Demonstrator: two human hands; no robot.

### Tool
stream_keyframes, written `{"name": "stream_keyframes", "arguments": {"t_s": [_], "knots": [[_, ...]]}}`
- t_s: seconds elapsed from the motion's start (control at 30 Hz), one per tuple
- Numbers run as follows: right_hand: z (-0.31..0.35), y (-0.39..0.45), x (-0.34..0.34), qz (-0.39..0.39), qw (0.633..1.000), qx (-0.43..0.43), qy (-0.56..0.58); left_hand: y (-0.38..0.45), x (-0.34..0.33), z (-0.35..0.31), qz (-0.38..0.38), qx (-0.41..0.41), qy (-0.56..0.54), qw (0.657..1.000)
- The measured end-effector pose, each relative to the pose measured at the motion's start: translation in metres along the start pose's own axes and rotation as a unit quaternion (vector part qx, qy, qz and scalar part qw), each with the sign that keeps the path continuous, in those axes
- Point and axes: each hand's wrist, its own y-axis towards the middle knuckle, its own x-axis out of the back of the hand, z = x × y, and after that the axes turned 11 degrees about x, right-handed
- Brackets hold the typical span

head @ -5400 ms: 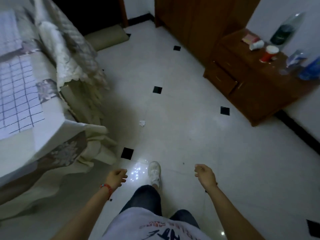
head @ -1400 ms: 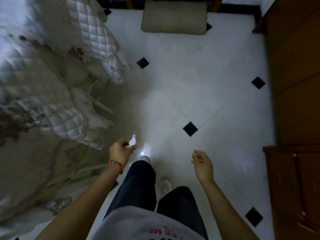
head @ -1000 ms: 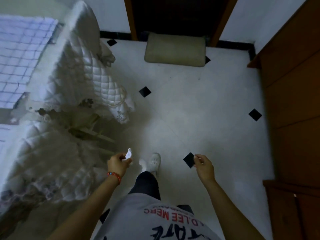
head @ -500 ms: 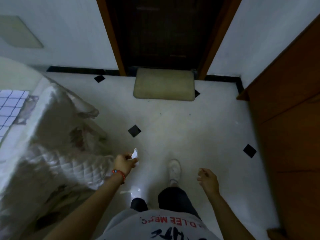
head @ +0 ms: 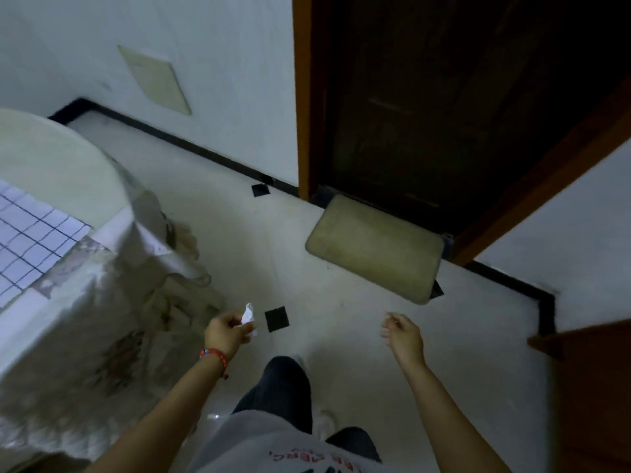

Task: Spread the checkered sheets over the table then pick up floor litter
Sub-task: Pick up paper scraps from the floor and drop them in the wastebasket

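Observation:
My left hand [head: 227, 332], with a red bracelet at the wrist, pinches a small crumpled white piece of litter [head: 248, 315] in front of me, above the white tiled floor. My right hand [head: 403, 336] hangs beside it with loosely curled fingers and holds nothing. At the far left lies a white checkered sheet [head: 30, 233] spread on the table [head: 47, 158], whose quilted floral cover hangs down to the floor.
A beige doormat [head: 374, 247] lies before a dark wooden door [head: 426, 97]. A brown cabinet corner [head: 587, 363] juts in at the right. Black skirting runs along the white walls; small black tiles dot the floor.
The view has swung up and left toward the door while I walk forward. My left hand keeps hold of the litter; the right hand stays loosely curled.

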Motion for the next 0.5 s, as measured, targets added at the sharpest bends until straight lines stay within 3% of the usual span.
{"name": "stream_keyframes", "arguments": {"t_s": [0.27, 0.5], "knots": [[0.067, 0.146, -0.044, 0.092, 0.993, 0.035, -0.061, 0.094, -0.018, -0.059, -0.073, 0.061, -0.045, 0.994], [0.13, 0.261, -0.055, 0.108, 0.992, 0.029, -0.054, 0.178, -0.042, -0.171, -0.093, 0.06, -0.056, 0.992]]}}
